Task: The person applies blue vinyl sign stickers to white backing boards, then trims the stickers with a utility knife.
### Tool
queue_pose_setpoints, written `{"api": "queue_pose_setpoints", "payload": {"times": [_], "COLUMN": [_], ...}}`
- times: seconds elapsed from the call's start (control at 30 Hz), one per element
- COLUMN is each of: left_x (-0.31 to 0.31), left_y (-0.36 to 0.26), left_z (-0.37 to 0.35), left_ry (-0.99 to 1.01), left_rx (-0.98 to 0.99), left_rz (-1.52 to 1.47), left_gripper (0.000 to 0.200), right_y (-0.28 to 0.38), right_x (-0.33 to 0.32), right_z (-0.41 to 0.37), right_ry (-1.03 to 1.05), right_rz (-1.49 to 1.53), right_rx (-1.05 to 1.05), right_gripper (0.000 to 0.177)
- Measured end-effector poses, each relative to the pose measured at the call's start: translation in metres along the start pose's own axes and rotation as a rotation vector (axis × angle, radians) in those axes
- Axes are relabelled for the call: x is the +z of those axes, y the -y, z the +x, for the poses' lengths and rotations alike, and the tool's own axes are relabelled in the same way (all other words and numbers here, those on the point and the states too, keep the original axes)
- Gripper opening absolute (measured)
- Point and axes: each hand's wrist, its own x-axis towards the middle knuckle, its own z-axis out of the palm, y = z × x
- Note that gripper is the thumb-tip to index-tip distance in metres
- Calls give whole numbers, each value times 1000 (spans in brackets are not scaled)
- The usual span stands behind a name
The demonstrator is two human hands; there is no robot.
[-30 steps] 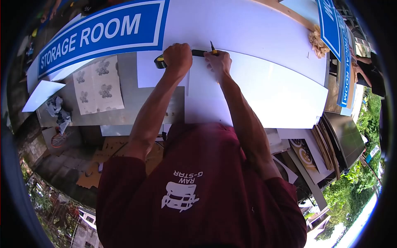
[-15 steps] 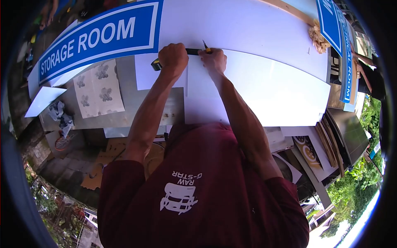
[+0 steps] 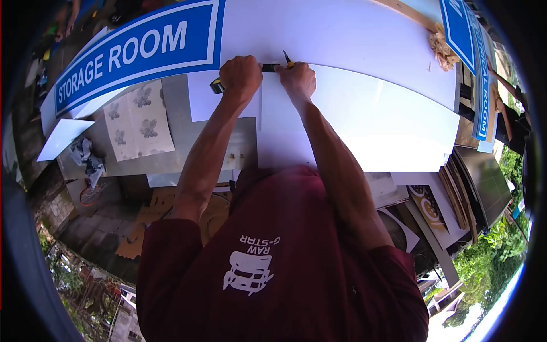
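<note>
My left hand is closed at the upper left corner of a white sheet. The rounded black-and-yellow end of what looks like a tape measure sticks out beside it. A black strip, apparently its blade, spans the gap to my right hand. My right hand is closed on a yellow-and-black utility knife, its pointed blade angled up and away from me. Thumb and fingers of that hand also press at the strip's end on the sheet's far edge. The palms hide the rest of both tools.
A blue STORAGE ROOM sign lies at the upper left. Below it are a patterned paper and crumpled plastic. More blue signs and crumpled brown paper sit at the right. Stacked boards lean below the table.
Both hands keep their grips and stay almost in place. My right hand has edged slightly right, and the knife tip tilts a little differently. The whole view has shifted slightly.
</note>
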Motion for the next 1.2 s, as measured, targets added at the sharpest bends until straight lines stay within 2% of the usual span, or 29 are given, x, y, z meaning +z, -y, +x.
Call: {"api": "queue_pose_setpoints", "payload": {"times": [0.1,0.2,0.37,0.47,0.57,0.8,0.9,1.03,1.13,1.2], "left_x": [-10,1,0,-2,-3,2,-4,-2,5,6], "left_y": [-4,2,0,0,-2,1,-4,-2,1,2], "left_z": [-1,-2,-4,-4,-5,-2,-3,-1,3,5], "left_ry": [72,-30,-33,-32,-44,-78,-30,-40,-45,-50], "left_rx": [-11,48,28,15,4,18,-28,-6,14,25], "left_rz": [4,38,20,9,-8,36,11,28,51,65], "left_gripper": [29,31,30,29,26,33,25,26,31,31], "right_y": [-2,1,-4,-35,-21,-10,-4,-2,-16,-19], "right_x": [0,0,6,31,-17,-5,2,8,31,34], "right_z": [2,-5,6,36,-17,-30,-27,-25,-9,-9], "right_ry": [26,33,26,109,386,424,399,363,287,280], "right_rz": [-28,-94,-52,267,412,164,105,61,-161,-174], "right_rx": [-30,-80,-107,-114,-133,-171,-154,-166,-421,-422], "right_gripper": [48,49,51,45,47,46,45,40,36,34]}}
